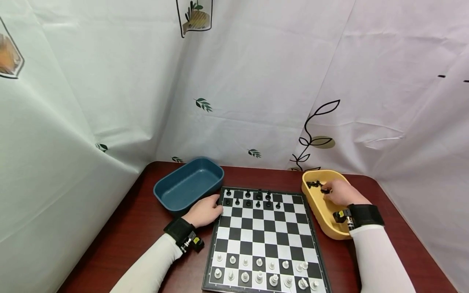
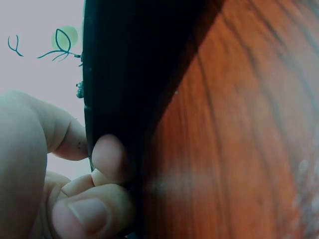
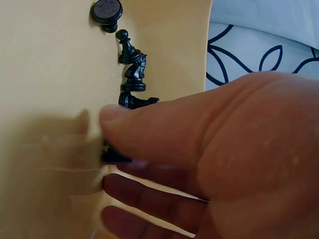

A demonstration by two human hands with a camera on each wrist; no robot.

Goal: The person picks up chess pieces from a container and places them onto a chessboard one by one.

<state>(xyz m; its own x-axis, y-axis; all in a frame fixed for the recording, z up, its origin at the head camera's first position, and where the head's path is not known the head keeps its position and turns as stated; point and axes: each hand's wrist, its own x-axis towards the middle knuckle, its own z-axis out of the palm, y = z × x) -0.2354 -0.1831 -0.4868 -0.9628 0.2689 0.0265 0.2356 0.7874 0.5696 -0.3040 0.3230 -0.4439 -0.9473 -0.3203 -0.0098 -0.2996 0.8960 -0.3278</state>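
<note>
A magnetic-style chessboard (image 1: 253, 236) lies on the table, with white pieces (image 1: 259, 277) along its near side and black pieces (image 1: 248, 194) at the far left. My left hand (image 1: 205, 210) grips the board's left edge near the far corner; in the left wrist view its fingers (image 2: 109, 157) curl at the dark board side. Inside the yellow tray (image 1: 322, 213), my right hand (image 1: 342, 193) pinches a black chess piece (image 3: 114, 156) between thumb and fingers. Its kind is mostly hidden by the thumb. Several other black pieces, among them a knight (image 3: 134, 74) and a pawn (image 3: 128, 50), lie beside it.
A blue tray (image 1: 188, 183) stands at the back left, close to my left hand and the board's corner. The reddish-brown table (image 1: 146, 228) meets a white patterned cloth (image 1: 249, 101) behind and at both sides.
</note>
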